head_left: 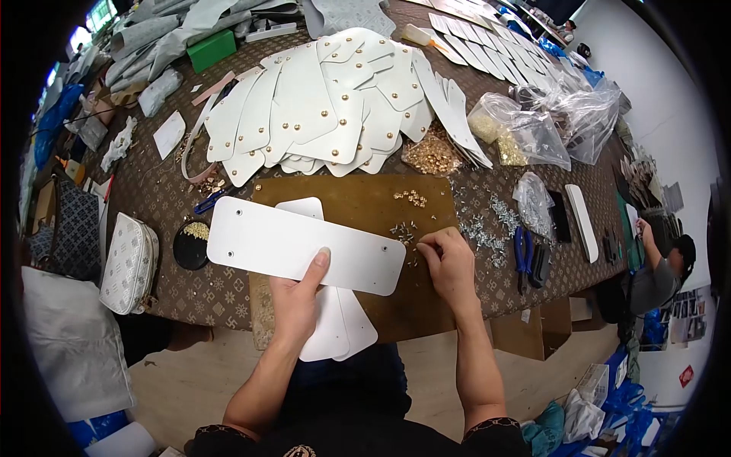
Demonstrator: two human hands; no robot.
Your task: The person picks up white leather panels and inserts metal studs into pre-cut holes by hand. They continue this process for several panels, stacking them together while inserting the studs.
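Observation:
My left hand (298,301) grips a white panel (304,245) with rounded corners, thumb on top and fingers hidden beneath. Small metal-ringed holes show near the panel's ends. More white panels (335,327) lie under it on the brown mat (396,312). My right hand (448,263) is at the mat's right side, its thumb and forefinger pinched together beside a few small silver screws (403,232). Whether a screw is between those fingertips is too small to make out. Gold studs (411,199) sit in a little group farther back on the mat.
Behind the mat, white panels with gold studs (320,107) are heaped beside a bag of gold studs (432,151). Loose silver screws (487,228), blue-handled pliers (524,255) and plastic bags (533,129) lie right. A black dish (192,245) and white pouch (131,263) stand left. Another person (659,270) is at far right.

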